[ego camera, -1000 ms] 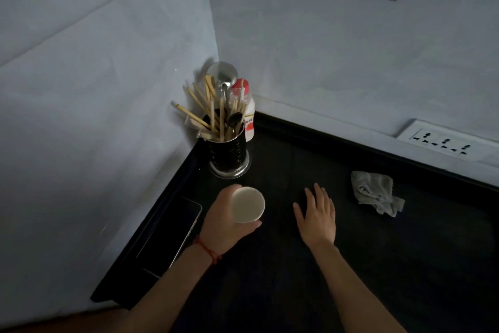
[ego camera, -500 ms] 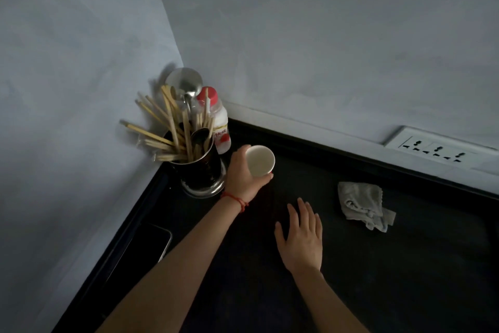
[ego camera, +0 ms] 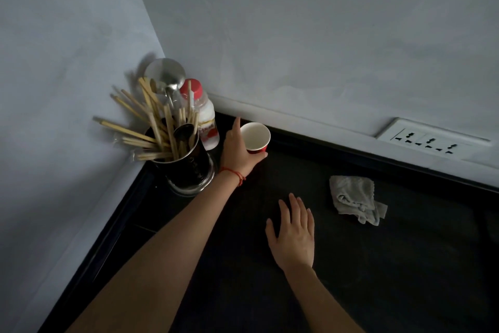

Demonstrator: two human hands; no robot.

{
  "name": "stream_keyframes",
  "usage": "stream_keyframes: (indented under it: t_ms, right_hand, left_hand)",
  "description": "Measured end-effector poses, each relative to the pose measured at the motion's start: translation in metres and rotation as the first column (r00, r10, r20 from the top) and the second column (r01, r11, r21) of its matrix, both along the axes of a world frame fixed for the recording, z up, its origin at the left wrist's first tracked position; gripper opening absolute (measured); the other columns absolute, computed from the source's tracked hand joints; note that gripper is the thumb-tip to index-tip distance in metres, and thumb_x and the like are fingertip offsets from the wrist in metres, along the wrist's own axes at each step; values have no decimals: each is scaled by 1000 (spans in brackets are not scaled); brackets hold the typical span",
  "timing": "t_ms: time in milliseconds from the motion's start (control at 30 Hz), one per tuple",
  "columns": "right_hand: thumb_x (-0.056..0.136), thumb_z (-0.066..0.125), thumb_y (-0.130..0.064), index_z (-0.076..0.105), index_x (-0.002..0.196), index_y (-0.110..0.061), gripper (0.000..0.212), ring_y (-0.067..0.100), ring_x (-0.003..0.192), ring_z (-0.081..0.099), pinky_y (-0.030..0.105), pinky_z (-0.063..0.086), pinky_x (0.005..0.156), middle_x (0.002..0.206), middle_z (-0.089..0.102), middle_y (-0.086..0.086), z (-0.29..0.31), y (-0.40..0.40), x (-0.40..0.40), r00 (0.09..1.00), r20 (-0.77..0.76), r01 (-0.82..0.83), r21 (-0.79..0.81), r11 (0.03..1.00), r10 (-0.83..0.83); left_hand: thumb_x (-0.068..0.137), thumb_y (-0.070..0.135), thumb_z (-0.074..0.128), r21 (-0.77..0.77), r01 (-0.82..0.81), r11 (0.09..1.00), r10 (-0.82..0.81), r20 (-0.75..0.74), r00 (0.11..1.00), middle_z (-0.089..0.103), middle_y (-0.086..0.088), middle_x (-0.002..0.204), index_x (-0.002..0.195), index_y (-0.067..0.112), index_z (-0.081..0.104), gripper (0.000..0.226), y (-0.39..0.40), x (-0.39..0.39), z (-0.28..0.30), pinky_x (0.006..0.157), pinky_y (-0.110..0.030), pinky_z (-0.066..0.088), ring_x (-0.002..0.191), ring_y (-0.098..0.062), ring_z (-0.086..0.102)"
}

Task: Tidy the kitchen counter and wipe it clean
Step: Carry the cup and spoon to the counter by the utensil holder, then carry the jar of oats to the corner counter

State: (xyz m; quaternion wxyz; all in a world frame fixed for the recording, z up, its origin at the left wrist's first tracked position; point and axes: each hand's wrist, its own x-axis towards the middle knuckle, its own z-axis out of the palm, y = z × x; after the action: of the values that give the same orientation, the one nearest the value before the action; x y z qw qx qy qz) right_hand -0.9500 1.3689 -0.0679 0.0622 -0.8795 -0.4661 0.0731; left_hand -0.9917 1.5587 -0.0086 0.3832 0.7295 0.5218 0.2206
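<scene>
head view: left grip (ego camera: 237, 152) curled round a paper cup (ego camera: 255, 137) (red outside) near the surface's (ego camera: 378, 265) back-left corner; right grip (ego camera: 293, 230) flat, holding nothing.

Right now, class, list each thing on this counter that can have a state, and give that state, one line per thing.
Paper cup: upright, looks empty, held by the left hand.
Left hand: grip curled round the cup.
Right hand: fingers straight, flat on the counter.
Cloth: crumpled, lying untouched.
Bottle: upright, red cap on.
Utensil holder: upright, full of chopsticks and spoons.
Wall socket: nothing plugged in.
</scene>
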Motion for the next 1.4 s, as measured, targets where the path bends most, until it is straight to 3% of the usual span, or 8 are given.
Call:
stream_keyframes:
  t_ms: [167, 267, 433, 600, 867, 1000, 1200, 1400]
  right_hand:
    - [84, 40, -44, 56, 123, -14, 51, 27, 129, 46, 40, 28, 106, 137, 52, 10, 1, 0, 0, 1000, -17, -7, 13, 1000, 7]
    - [87, 50, -40, 50, 129, -13, 51, 28, 136, 36, 40, 19, 111, 144, 43, 12, 1, -3, -1, 998, -65, -17, 31, 999, 19]
    - [94, 39, -38, 30, 142, -18, 52, 22, 146, 5, 37, 3, 118, 157, 13, 7, 14, -6, -3, 976, -214, -39, 8, 999, 39]
    - [93, 46, -34, 45, 132, -17, 43, 22, 144, 14, 38, 16, 116, 153, 25, 8, 35, -54, -37, 958, -270, 144, 179, 973, -92]
    - [92, 48, -31, 46, 132, -17, 43, 19, 140, 26, 37, 23, 114, 148, 35, 3, 47, -196, -119, 852, -348, 462, 150, 874, -390]
    - [90, 54, -25, 54, 126, -10, 39, 27, 133, 37, 42, 33, 108, 141, 44, 9, 46, -274, -159, 746, -351, 648, 189, 737, -566]
    - [88, 54, -30, 60, 115, -7, 35, 36, 119, 52, 48, 44, 96, 128, 57, 16, 21, -402, -222, 553, -293, 831, 139, 538, -780]
    - [90, 54, -27, 57, 121, -9, 36, 28, 122, 49, 40, 40, 100, 127, 58, 10, -9, -527, -284, 241, -370, 968, 20, 251, -897]
  left_hand:
    - [76, 22, 71, -38, -121, 992, 123, 70, 990, 38, -15, 143, 141, 6, 27, 80, -36, -25, 10, 111, -37, 32, 134, -25, 36]
    - [82, 27, 64, -53, -59, 997, 60, 33, 998, 44, -10, 138, 135, 10, 39, 61, -80, -52, 7, 105, -28, 35, 128, -20, 42]
    - [83, 30, 62, -69, 80, 994, -82, -32, 996, 54, -1, 124, 122, 15, 52, 43, -144, -114, -4, 101, -30, 43, 117, -12, 50]
    - [84, 26, 63, -43, 156, 987, -159, -77, 984, 53, 8, 111, 113, 14, 59, 31, -175, -170, -7, 95, -22, 39, 110, -8, 50]
    - [84, 26, 61, 3, 432, 902, -431, -57, 900, 55, 8, 106, 108, 13, 62, 28, -227, -218, 3, 83, -4, 33, 103, -6, 52]
    - [84, 25, 60, -41, 594, 804, -595, -32, 803, 63, 1, 106, 105, 12, 64, 25, -266, -223, 2, 85, -14, 40, 101, -9, 57]
    - [85, 21, 61, -139, 820, 556, -829, -17, 559, 62, 6, 100, 105, 13, 65, 22, -353, -207, 0, 73, 4, 36, 97, -7, 59]
    - [86, 24, 58, -221, 942, 253, -965, -131, 228, 65, 0, 105, 109, 14, 63, 26, -459, -184, -19, 82, -15, 43, 96, -10, 59]
